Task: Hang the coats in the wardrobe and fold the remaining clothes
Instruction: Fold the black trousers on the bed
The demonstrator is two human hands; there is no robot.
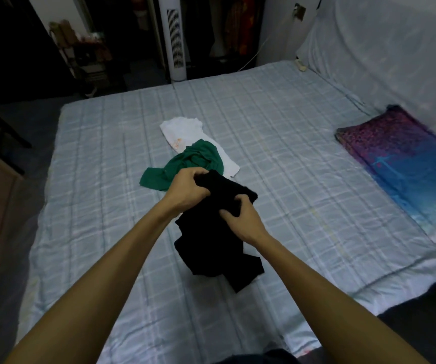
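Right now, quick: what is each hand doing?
Left hand: fingers curled, gripping the black garment at its top.
Right hand: fingers pinching the same black garment.

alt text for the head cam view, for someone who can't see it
Seen from above, a person's left hand and right hand both grip a bunched black garment over a bed with a pale checked sheet. Just beyond lie a crumpled green garment partly over a white garment; a purple and blue pillow sits to the right.
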